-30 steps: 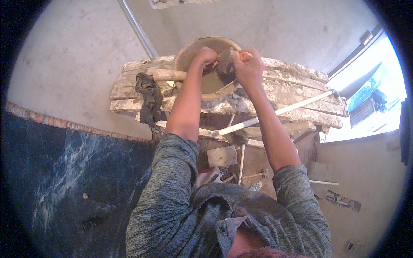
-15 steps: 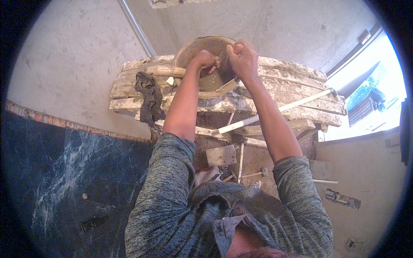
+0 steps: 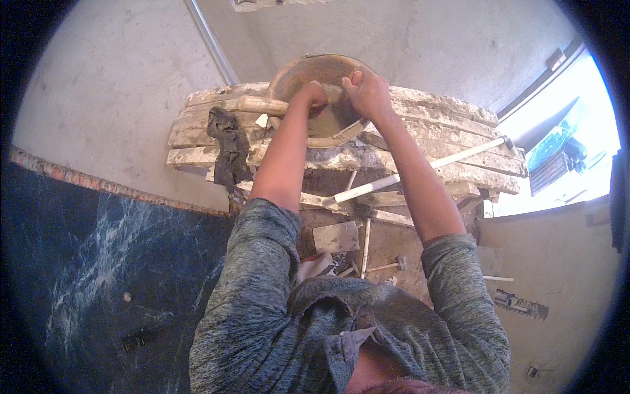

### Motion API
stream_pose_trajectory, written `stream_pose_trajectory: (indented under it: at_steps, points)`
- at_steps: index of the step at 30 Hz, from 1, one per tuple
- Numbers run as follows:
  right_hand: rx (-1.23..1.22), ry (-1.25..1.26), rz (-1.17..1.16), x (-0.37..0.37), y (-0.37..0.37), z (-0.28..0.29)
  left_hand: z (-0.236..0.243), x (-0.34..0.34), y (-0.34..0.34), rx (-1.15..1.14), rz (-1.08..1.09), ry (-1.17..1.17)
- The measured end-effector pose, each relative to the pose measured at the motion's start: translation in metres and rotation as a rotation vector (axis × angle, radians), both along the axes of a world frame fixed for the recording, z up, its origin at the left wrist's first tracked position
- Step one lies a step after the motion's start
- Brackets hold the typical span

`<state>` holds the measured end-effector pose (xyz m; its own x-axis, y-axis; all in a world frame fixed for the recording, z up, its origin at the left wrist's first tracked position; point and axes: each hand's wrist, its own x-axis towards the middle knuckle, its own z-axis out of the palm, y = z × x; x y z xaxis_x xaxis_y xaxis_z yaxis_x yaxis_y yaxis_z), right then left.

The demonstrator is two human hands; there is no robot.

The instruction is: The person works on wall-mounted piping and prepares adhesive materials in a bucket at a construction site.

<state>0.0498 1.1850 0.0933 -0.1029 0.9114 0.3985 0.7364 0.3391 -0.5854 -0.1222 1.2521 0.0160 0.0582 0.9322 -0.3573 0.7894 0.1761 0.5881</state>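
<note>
Two bare hands, head view: left hand (image 3: 315,97) curled inside bucket (image 3: 303,73), right hand (image 3: 371,95) curled at its right side; whether either grips anything, cannot tell | one round bucket, stained, grey contents, on rough planks (image 3: 453,128) | one white pipe (image 3: 459,155), behind right forearm (image 3: 420,184); one dark cloth (image 3: 230,148), left

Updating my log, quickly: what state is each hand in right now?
Left hand: closed, over the bucket; whether it holds anything cannot be told.
Right hand: also closed; anything held is hidden.
</note>
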Motion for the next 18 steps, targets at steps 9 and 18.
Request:
stream_pose_trajectory:
  at_steps: [9,18]
  points:
    - [-0.053,0.229,-0.108,0.003,-0.01,0.012,0.001,0.0,0.003,0.042,-0.139,0.08]
    - [0.141,0.407,-0.096,-0.005,0.0,0.018,0.021,-0.022,-0.015,-0.038,-0.036,-0.532]
